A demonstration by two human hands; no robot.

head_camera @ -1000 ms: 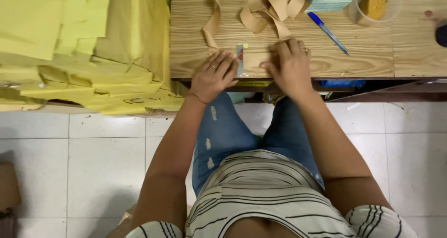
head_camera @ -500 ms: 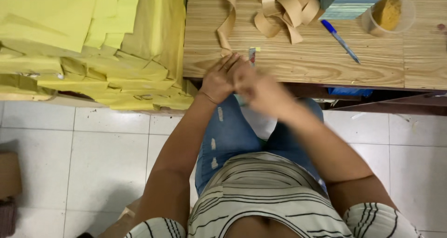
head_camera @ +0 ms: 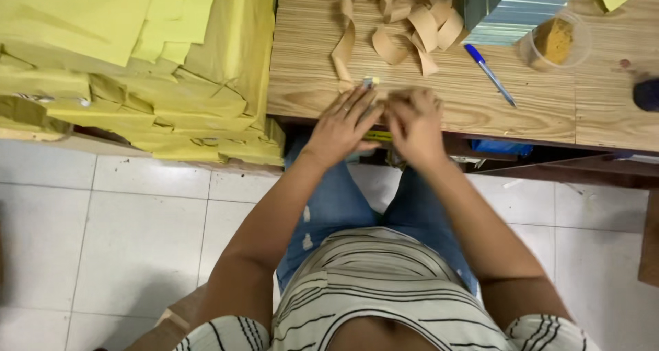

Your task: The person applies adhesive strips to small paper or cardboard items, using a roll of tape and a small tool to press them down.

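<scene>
A small metal-tipped tool (head_camera: pixel 368 83) lies at the near edge of the wooden table (head_camera: pixel 302 83), just at the fingertips of the left hand (head_camera: pixel 341 126), whose fingers are spread flat and closed on nothing. The right hand (head_camera: pixel 414 123), just right of the tool, is curled over something I cannot make out, so its grip cannot be told. Beyond the tool lie brown paper strips (head_camera: pixel 405 21), a blue pen (head_camera: pixel 489 73) to its right and yellow paper stacks (head_camera: pixel 137 69) to its left; pressing flat and even at the edge would serve best.
</scene>
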